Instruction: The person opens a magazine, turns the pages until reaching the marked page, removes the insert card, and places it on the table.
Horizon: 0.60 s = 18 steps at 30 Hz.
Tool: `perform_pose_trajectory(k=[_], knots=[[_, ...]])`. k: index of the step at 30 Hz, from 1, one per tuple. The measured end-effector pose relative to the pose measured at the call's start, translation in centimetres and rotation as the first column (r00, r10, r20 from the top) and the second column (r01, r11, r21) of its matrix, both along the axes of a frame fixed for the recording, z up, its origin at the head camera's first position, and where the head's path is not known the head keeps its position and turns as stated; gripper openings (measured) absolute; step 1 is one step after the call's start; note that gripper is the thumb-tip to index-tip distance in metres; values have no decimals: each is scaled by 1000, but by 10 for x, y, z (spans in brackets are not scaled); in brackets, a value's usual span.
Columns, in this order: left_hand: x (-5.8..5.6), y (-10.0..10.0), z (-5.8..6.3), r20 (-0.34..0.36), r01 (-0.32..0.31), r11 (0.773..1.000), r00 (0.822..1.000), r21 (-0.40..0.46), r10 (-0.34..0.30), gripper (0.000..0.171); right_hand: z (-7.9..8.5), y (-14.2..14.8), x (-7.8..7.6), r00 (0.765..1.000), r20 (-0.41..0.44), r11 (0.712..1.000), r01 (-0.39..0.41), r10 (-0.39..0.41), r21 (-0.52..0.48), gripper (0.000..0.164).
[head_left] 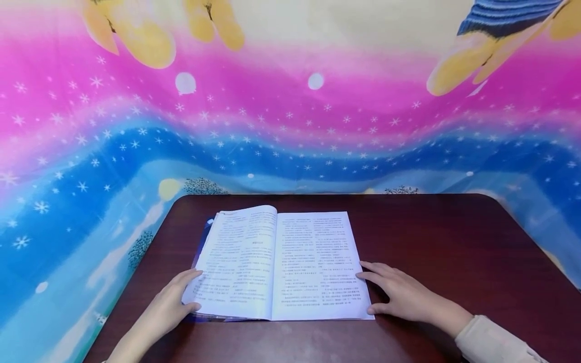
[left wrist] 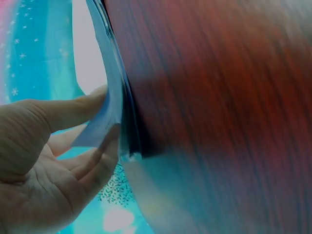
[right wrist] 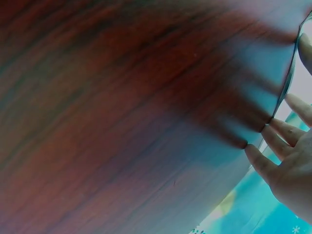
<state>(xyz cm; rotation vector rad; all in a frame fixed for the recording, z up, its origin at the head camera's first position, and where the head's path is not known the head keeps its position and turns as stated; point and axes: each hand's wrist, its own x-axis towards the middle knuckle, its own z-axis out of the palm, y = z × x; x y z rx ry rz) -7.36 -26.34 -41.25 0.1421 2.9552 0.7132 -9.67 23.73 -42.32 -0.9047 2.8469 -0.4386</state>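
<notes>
The magazine (head_left: 313, 267), spine (head_left: 274, 272) toward twelve o'clock, is being pinched at eight by left hand (head_left: 173, 297), touched at four by straight-fingered right hand (head_left: 401, 293).

The book (head_left: 317, 282) lies spread on the surface (head_left: 436, 232), left of the middle. The left hand (head_left: 172, 298) is at the book's left edge, by the near corner; the right hand (head_left: 404, 293) is at its right edge, toward the near end. The cloth (head_left: 290, 126) hangs behind the surface and along both sides.
</notes>
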Motion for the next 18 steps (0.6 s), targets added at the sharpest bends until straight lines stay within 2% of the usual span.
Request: perform_pose_trajectory(k=[6,11,18], knots=[[-2,-3,-1,-3,21,1000,1000,-14,-22,66,1,-2,1,1000,-30,1000,-2,3,4,72],[-3,-5,-2,26,0,998,1000,-66,2,68,2,-4,0,998,-54,1000,12,-11,6,66],[-2,-6,-2,21,-13,995,1000,-99,15,68,7,-7,-4,999,-41,999,31,-30,18,60]])
